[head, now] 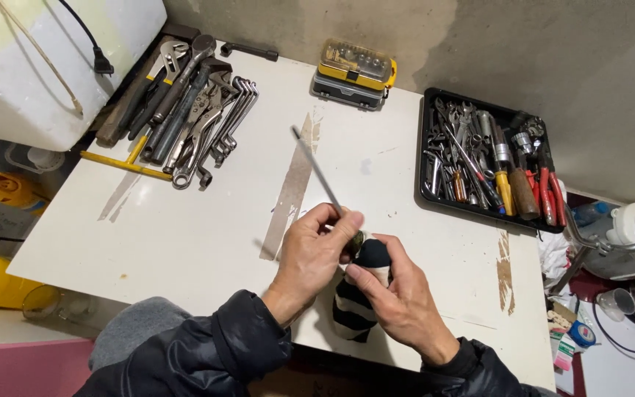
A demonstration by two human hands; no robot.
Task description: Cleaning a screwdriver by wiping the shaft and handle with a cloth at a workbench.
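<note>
My left hand [316, 248] pinches the near end of a thin dark metal rod [316, 168], which slants up and away to the left over the white table [185, 228]. My right hand [398, 294] grips a black-and-white striped cloth [354, 312] bunched around the rod's lower end, where a small brownish handle part [359, 240] shows between my thumbs. Both hands meet near the table's front edge, above my dark jacket sleeves.
A pile of wrenches and pliers [189, 110] lies at the back left beside a white foam box [53, 59]. A yellow-and-grey bit case [354, 72] stands at the back. A black tray [426, 147] of screwdrivers, pliers and sockets sits at the right.
</note>
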